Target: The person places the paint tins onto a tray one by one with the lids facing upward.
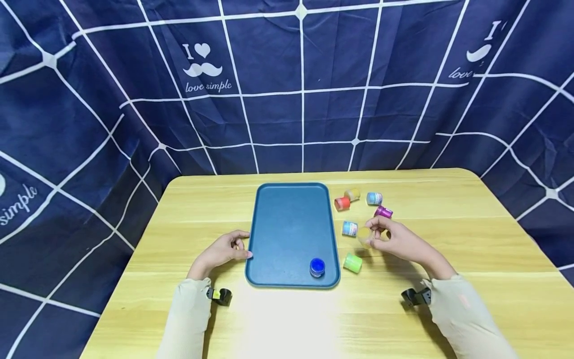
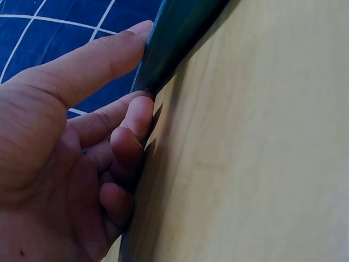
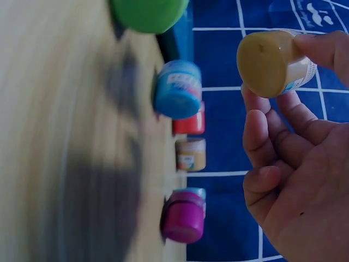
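Two hands, set apart: the left hand touches the tray, likely steadying it; the right hand pinches a yellow jar aloft, seemingly clearing nearby jars.

behind the pale yellow, wood-grain table hangs a dark blue fabric curtain with white grid lines; it continues on the left and right of the table. above the table's far edge, the curtain bears a white printed heart, a white printed moustache and white words "love simple". on the table's near part lies a bright patch of light.
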A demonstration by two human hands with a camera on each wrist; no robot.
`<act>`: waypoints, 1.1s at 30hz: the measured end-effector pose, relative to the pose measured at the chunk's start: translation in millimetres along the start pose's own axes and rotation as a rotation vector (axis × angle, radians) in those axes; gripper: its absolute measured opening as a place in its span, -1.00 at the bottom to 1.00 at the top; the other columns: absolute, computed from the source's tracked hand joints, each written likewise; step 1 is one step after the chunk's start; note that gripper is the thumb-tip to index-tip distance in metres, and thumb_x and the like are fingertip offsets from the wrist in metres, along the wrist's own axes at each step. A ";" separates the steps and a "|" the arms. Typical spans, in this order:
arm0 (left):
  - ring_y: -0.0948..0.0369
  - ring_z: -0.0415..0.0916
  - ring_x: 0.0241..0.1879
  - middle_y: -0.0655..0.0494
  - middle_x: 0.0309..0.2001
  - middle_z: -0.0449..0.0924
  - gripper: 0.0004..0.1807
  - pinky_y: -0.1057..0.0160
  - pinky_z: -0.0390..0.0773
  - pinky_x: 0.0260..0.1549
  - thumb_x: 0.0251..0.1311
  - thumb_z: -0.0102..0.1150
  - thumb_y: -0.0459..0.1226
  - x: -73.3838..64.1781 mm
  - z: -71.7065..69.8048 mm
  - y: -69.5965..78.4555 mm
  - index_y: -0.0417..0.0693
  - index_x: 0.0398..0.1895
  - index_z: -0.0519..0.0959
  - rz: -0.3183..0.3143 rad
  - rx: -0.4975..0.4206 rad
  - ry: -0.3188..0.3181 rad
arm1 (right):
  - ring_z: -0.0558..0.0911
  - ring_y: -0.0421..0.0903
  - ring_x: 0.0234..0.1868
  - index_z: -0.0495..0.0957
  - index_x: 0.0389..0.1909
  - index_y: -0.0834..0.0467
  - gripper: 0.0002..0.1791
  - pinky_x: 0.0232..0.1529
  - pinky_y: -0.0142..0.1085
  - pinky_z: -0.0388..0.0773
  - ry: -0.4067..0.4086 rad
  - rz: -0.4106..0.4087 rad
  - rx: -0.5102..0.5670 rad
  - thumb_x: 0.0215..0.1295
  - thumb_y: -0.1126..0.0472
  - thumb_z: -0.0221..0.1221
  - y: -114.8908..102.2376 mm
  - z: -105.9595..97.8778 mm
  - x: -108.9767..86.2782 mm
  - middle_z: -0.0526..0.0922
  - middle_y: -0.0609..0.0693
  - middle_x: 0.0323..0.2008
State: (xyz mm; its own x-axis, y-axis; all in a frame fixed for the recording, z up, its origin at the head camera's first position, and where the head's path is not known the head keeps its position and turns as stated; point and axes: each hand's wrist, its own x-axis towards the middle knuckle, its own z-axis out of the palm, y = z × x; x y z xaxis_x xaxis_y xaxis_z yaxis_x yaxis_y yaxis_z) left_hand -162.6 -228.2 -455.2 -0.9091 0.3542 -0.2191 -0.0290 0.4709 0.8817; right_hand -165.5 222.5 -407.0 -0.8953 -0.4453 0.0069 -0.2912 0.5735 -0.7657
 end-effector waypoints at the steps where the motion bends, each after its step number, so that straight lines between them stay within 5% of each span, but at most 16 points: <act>1: 0.20 0.30 -0.40 0.11 -0.40 0.41 -0.31 0.36 0.34 -0.36 0.09 0.35 -0.31 0.2 -0.1 -0.1 -0.39 0.28 0.32 -0.002 -0.001 0.000 | 0.44 -0.31 -0.30 0.45 -0.06 0.31 -0.68 -0.24 -0.40 0.40 0.005 -0.010 0.002 0.18 0.30 0.22 -2.1 0.5 1.0 0.48 0.00 -0.33; 24: 0.20 0.29 -0.38 0.10 -0.39 0.41 -0.29 0.36 0.33 -0.36 0.09 0.35 -0.30 -1.4 -2.3 -0.6 -0.38 0.29 0.30 -0.020 0.000 0.008 | 0.43 -0.21 -0.28 0.46 -0.07 0.21 -0.69 -0.26 -0.32 0.28 0.023 -0.164 0.025 0.16 0.31 0.24 -44.7 21.9 20.5 0.46 -0.05 -0.35; 33: 0.20 0.29 -0.38 0.09 -0.39 0.42 -0.28 0.34 0.33 -0.35 0.09 0.35 -0.28 2.1 -1.9 -2.2 -0.37 0.30 0.30 -0.010 0.005 0.001 | 0.46 -0.03 -0.31 0.49 -0.07 0.19 -0.67 -0.25 -0.31 0.40 -0.006 -0.174 0.061 0.13 0.29 0.26 -53.8 36.3 28.8 0.51 0.01 -0.36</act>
State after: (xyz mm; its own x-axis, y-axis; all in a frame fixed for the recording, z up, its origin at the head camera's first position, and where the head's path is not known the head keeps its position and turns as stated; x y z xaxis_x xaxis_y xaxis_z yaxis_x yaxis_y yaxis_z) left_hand -165.2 -230.0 -456.8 -0.9091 0.3488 -0.2278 -0.0363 0.4783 0.8775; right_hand -163.3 153.8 -389.0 -0.8311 -0.5384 0.1392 -0.4205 0.4448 -0.7908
